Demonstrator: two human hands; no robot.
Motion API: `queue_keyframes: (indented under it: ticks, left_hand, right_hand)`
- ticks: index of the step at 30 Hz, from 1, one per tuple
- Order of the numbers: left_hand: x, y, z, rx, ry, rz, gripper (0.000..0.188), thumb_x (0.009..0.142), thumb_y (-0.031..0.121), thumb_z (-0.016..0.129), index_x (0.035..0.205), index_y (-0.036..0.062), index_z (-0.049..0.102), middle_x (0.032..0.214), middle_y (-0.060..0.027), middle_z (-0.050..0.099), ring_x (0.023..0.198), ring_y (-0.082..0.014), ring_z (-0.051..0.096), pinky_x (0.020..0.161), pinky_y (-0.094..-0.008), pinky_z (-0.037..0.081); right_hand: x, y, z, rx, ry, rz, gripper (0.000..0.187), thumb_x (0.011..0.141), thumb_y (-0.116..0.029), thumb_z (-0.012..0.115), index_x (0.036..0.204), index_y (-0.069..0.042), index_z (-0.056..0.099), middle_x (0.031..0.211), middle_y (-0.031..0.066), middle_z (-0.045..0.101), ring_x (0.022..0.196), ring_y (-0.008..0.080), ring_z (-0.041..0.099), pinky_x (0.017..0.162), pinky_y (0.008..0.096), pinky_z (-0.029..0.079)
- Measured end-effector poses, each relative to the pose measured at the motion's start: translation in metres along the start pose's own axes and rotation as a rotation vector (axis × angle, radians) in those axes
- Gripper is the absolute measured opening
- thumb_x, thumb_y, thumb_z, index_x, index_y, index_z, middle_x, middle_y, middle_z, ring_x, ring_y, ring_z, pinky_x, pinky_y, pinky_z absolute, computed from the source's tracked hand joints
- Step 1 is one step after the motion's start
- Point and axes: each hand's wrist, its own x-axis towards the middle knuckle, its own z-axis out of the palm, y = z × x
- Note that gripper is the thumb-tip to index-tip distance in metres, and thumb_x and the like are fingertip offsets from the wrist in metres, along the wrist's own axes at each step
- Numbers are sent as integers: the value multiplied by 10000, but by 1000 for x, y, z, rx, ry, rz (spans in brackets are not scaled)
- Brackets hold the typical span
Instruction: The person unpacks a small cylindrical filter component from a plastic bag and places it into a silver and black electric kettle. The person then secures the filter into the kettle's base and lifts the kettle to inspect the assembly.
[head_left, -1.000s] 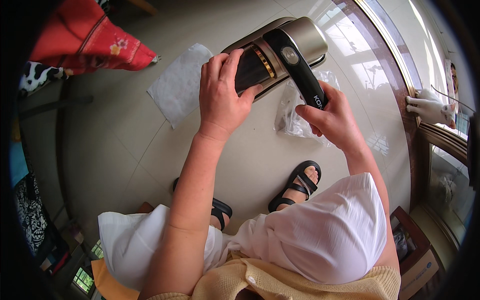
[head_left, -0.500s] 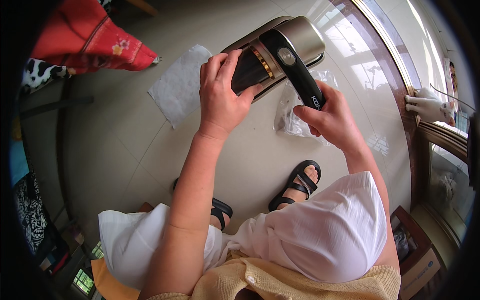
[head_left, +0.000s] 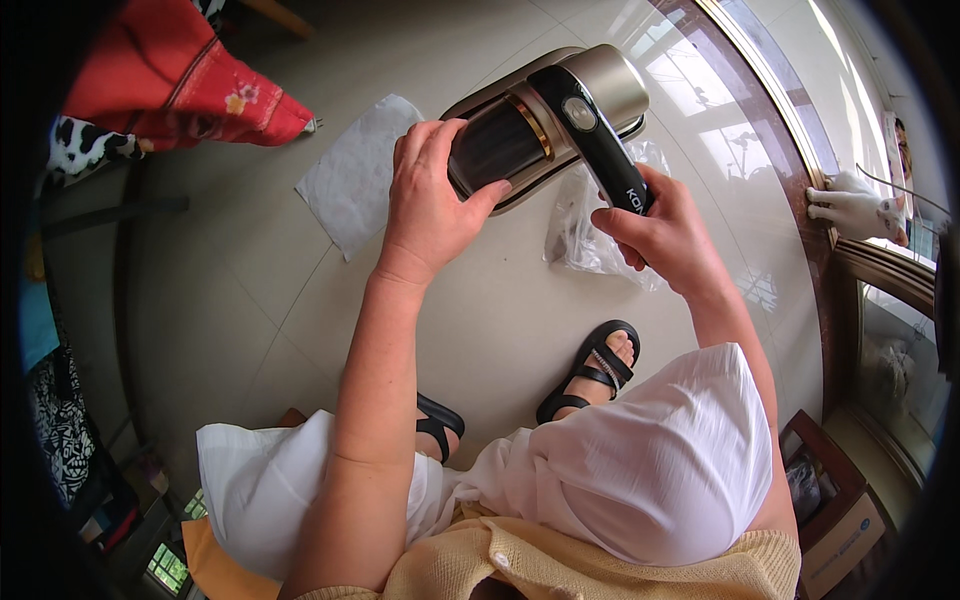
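Note:
Held out over the floor is a handheld vacuum cleaner (head_left: 606, 90) with a champagne-coloured body, a black handle and a round button. Its dark see-through dust cup (head_left: 500, 145), ringed in gold, lies between the body's sides. My left hand (head_left: 437, 190) grips the cup's left end, fingers over the far side and thumb on the near side. The black handle (head_left: 600, 150) slants down to the right into my right hand (head_left: 665, 225), whose fingers are wrapped round its end. The cleaner's underside is hidden.
On the tiled floor lie a white sheet (head_left: 352, 190) at the left and a clear plastic bag (head_left: 585, 235) under the handle. Red cloth (head_left: 190, 80) hangs at upper left. A white cat (head_left: 855, 210) stands by the door frame at right. My sandalled feet are below.
My left hand has slid slightly left along the dust cup, so more of the cup shows. The vacuum cleaner has shifted a little, while my right hand keeps its hold on the handle.

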Motion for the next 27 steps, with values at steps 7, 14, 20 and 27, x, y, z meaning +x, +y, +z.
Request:
queue_keyframes:
  ticks: [7,14,20,27]
  left_hand:
    - [-1,-1,4,3,89,83,610,685,162,813,1201,-3,533,1160,-140,541,1105,-347,507,979,-426,430]
    - [-1,-4,-1,11,28,65,593,683,194,820,1177,-14,567,1109,-136,567,1048,-333,546,924,-408,467]
    - [-2,-2,4,12,56,76,577,678,192,839,1155,-26,598,1048,-115,592,1002,-286,584,889,-371,485]
    - [4,1,-3,30,-28,80,572,709,205,825,1182,-15,591,1084,-108,592,1009,-284,592,900,-363,481]
  right_hand:
    - [0,0,-1,-24,-2,-10,231,782,-143,673,890,16,546,594,8,496,483,94,517,449,274,427]
    - [-2,-2,-2,-56,-17,9,243,777,-149,670,898,18,541,593,8,493,481,97,519,446,272,428]
    - [-4,-4,-3,-42,-25,22,241,775,-150,670,892,18,541,581,9,493,473,95,519,439,270,422]
    - [-3,0,-6,-22,-56,45,238,790,-164,685,884,6,548,535,12,498,441,88,498,425,260,391]
